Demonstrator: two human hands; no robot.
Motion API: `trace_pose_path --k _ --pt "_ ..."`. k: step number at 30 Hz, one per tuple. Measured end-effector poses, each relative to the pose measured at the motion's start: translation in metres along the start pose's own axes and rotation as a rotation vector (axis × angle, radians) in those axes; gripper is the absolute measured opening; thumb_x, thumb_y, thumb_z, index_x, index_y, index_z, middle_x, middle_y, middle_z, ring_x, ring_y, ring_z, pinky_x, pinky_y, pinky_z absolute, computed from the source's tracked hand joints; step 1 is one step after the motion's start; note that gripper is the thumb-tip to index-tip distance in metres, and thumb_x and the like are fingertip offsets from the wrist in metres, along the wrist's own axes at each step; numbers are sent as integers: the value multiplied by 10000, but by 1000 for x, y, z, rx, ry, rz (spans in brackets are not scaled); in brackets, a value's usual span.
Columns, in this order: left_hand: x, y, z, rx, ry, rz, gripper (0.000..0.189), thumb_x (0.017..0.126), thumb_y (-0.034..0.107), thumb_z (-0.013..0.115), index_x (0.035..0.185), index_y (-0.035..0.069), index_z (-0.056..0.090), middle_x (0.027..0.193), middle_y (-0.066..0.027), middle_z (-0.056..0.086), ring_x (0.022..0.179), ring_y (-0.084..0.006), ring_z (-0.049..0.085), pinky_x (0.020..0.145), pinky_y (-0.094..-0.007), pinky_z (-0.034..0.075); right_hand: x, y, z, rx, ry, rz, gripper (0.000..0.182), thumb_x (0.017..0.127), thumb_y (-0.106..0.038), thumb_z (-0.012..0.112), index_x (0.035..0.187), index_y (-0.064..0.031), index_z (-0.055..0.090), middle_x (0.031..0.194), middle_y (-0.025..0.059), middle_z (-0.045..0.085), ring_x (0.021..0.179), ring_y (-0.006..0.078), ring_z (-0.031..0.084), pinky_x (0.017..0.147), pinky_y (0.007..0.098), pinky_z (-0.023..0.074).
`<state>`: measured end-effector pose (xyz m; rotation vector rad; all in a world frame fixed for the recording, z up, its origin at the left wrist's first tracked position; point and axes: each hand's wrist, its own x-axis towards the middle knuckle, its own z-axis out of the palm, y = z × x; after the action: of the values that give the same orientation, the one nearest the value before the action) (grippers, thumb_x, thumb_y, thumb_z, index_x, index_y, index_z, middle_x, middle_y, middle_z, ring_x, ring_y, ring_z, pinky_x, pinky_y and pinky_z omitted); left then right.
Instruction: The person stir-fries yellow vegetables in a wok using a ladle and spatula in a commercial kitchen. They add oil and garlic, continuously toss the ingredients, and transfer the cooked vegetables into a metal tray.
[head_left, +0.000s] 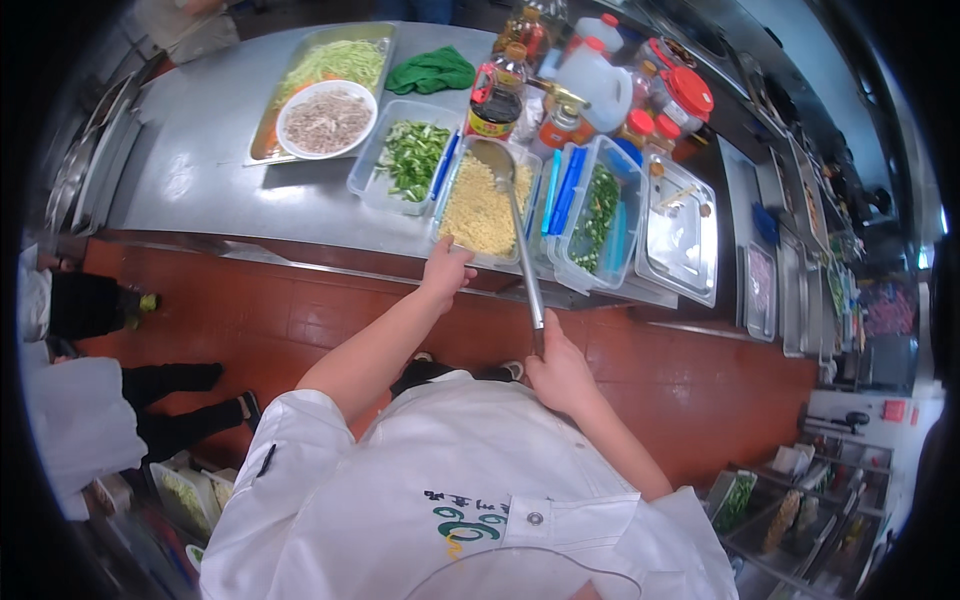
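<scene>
My right hand (561, 369) is closed around the dark handle end of a long metal ladle (525, 255). The ladle's bowl lies in a plastic container of chopped pale yellow food (478, 206), probably minced garlic. At that container's near edge is my left hand (448, 274), its index finger pointing forward and the other fingers partly curled; whether it touches the rim is unclear. Left of it stands a clear container of cut green vegetables (412, 161). On the right, another clear container holds chopped green herbs (600, 217).
A white bowl of shredded meat (327, 120) rests on a metal tray of shredded vegetables (337, 66). A green cloth (430, 71), bottles and a plastic jug (596, 86) stand behind. A steel pan (679, 229) is at right. People in white stand at left.
</scene>
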<state>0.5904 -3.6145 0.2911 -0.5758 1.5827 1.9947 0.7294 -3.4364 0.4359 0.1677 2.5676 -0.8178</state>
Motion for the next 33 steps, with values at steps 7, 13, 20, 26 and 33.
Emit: trace_pose_path --k 7,13,20,26,33 --pt "-6 -13 -6 36 47 118 740 855 117 556 1491 73 180 1536 -148 278 780 -154 641 654 -282 483 -28 -14 12 894 -174 111 584 799 -18 519 1360 15 359 772 66 559 573 159 558 545 289 452" --pt "-15 -26 -30 26 41 107 675 868 122 557 1458 94 230 1384 -128 442 750 -149 630 621 -283 483 -67 -6 11 1190 -109 151 653 799 22 526 1418 -21 321 780 29 526 536 111 517 504 250 418" --pt "-44 -110 -63 103 219 -61 572 850 112 575 1373 35 358 990 -95 577 680 -144 597 510 -275 468 -79 35 -5 1910 -427 116 549 831 -20 494 1364 -95 384 864 60 514 556 118 514 504 265 404" --pt "-36 -238 -97 728 257 46 415 848 214 588 1200 -3 556 1054 -172 655 922 -298 651 780 -406 523 -95 90 -54 2078 -890 -87 595 829 0 486 1402 -76 345 902 80 491 556 114 500 490 254 407" --pt "-88 -252 48 1525 -347 -99 409 836 329 589 1067 0 669 1066 -238 660 976 -377 647 863 -432 499 -223 251 -178 2021 -754 -552 855 760 4 603 1500 -61 180 861 96 501 536 124 513 465 240 418"
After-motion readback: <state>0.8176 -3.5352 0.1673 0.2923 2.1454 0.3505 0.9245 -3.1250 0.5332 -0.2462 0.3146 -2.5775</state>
